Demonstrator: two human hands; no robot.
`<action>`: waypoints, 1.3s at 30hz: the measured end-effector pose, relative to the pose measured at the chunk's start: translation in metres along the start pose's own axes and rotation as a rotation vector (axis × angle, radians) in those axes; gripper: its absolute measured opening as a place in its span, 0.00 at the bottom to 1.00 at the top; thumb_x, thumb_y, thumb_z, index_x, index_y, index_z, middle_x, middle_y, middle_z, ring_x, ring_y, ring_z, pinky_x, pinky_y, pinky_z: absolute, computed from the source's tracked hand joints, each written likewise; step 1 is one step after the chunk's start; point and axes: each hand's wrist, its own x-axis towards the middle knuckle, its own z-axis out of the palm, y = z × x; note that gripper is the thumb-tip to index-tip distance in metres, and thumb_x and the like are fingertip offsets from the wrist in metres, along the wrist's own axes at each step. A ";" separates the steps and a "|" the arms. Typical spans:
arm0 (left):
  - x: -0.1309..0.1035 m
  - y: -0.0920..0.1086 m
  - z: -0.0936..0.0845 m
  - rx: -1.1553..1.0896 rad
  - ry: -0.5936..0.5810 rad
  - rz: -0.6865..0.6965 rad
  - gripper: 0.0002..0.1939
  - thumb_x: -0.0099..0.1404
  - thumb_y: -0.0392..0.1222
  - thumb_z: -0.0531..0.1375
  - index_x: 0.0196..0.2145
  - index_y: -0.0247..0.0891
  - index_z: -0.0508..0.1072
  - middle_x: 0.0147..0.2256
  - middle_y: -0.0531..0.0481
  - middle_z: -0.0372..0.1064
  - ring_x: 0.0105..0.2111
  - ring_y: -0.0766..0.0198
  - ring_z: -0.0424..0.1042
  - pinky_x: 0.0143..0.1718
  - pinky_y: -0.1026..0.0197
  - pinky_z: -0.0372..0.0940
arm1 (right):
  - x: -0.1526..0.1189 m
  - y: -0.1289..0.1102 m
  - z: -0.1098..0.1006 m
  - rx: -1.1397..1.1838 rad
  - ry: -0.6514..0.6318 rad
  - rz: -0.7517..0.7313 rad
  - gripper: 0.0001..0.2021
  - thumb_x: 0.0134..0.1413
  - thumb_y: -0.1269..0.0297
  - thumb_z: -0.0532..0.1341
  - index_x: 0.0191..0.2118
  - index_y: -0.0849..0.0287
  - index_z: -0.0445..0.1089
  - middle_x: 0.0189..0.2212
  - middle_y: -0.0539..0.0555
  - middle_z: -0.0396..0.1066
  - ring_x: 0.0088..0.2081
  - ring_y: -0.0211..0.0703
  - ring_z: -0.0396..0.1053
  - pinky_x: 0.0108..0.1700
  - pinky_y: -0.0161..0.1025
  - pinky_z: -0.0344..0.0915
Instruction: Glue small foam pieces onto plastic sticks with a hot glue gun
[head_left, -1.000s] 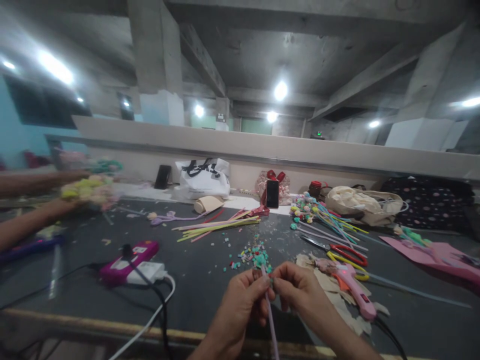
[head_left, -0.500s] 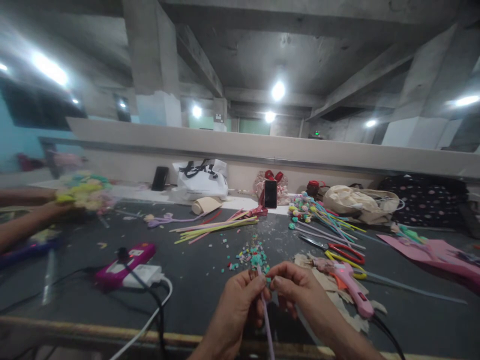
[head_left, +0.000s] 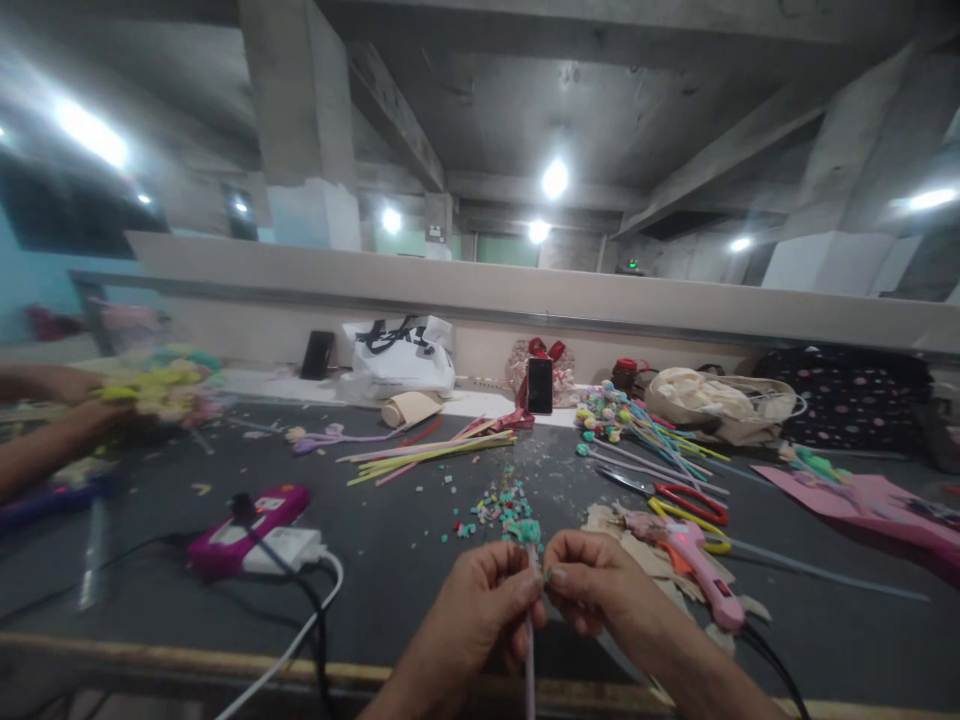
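My left hand [head_left: 480, 608] is closed around a thin pale lilac stem [head_left: 531, 665], held nearly upright near the table's front edge. A crumpled teal flower head [head_left: 523, 530] tops the stem, just above my left fingertips. Close beside it, my right hand [head_left: 604, 585] is closed in a pinch, with a speck of teal showing at the fingertips; the rest of what it pinches is hidden. Beyond the hands lies a scatter of small teal, yellow, pink and white pieces [head_left: 491, 503].
Right of my hands lie a pink hot glue gun [head_left: 701, 570] on torn scraps and red-and-yellow-handled scissors [head_left: 686, 503]. Loose stems [head_left: 427, 457] and a flower bunch [head_left: 607, 415] lie farther back. At left are a magenta power strip [head_left: 255, 525] and another person's arms [head_left: 52, 430] holding flowers.
My left hand has shifted slightly, and the teal flower head shows more clearly above its fingers. My right fingers have curled in tighter beside the stem.
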 end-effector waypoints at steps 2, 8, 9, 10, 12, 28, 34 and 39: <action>0.000 -0.001 0.001 0.026 0.010 -0.008 0.13 0.52 0.48 0.56 0.22 0.33 0.64 0.15 0.56 0.62 0.10 0.76 0.57 0.11 0.72 0.51 | 0.002 0.002 -0.004 0.039 -0.020 0.032 0.07 0.42 0.66 0.59 0.22 0.64 0.61 0.14 0.45 0.61 0.13 0.25 0.52 0.14 0.25 0.42; 0.002 -0.003 0.004 0.059 0.061 -0.005 0.13 0.51 0.48 0.56 0.24 0.33 0.64 0.15 0.56 0.62 0.10 0.76 0.56 0.12 0.72 0.50 | 0.011 0.012 -0.011 0.108 -0.040 0.123 0.07 0.39 0.66 0.59 0.23 0.64 0.62 0.14 0.47 0.62 0.11 0.25 0.53 0.13 0.25 0.42; 0.002 -0.003 0.004 0.045 0.069 -0.004 0.13 0.52 0.48 0.56 0.24 0.34 0.64 0.15 0.56 0.62 0.10 0.76 0.56 0.12 0.72 0.50 | 0.012 0.013 -0.011 0.109 -0.032 0.129 0.07 0.39 0.65 0.59 0.23 0.64 0.62 0.14 0.47 0.62 0.11 0.25 0.53 0.12 0.25 0.42; 0.003 -0.004 0.005 0.024 0.078 -0.006 0.13 0.52 0.48 0.55 0.24 0.34 0.64 0.15 0.57 0.62 0.10 0.76 0.56 0.11 0.72 0.50 | 0.012 0.014 -0.010 0.105 -0.018 0.131 0.08 0.40 0.64 0.59 0.23 0.64 0.63 0.14 0.47 0.63 0.11 0.25 0.53 0.12 0.25 0.42; 0.004 -0.005 0.006 -0.044 0.075 -0.032 0.14 0.52 0.49 0.55 0.22 0.34 0.64 0.12 0.58 0.60 0.09 0.76 0.54 0.11 0.72 0.50 | 0.011 0.013 -0.009 0.081 0.037 0.115 0.09 0.41 0.62 0.59 0.22 0.64 0.63 0.15 0.47 0.63 0.11 0.25 0.54 0.12 0.24 0.42; 0.005 -0.010 0.007 -0.266 -0.026 -0.281 0.17 0.50 0.49 0.56 0.14 0.33 0.63 0.06 0.59 0.54 0.05 0.79 0.49 0.08 0.74 0.40 | -0.011 -0.004 -0.003 -0.624 0.210 -0.322 0.03 0.44 0.72 0.57 0.23 0.62 0.66 0.17 0.45 0.60 0.20 0.31 0.58 0.22 0.29 0.54; 0.004 -0.013 0.005 -0.370 -0.013 -0.237 0.14 0.48 0.47 0.59 0.18 0.31 0.66 0.10 0.56 0.60 0.08 0.78 0.53 0.09 0.74 0.44 | -0.014 -0.018 -0.015 -0.776 0.200 -0.372 0.03 0.46 0.70 0.57 0.25 0.61 0.66 0.20 0.47 0.62 0.22 0.33 0.60 0.24 0.30 0.55; 0.004 -0.012 0.006 -0.331 -0.023 -0.286 0.12 0.47 0.45 0.59 0.19 0.31 0.66 0.09 0.56 0.61 0.05 0.77 0.53 0.06 0.74 0.45 | -0.012 -0.034 -0.024 -0.913 0.158 -0.462 0.04 0.46 0.70 0.58 0.25 0.60 0.68 0.23 0.50 0.65 0.26 0.35 0.62 0.28 0.31 0.57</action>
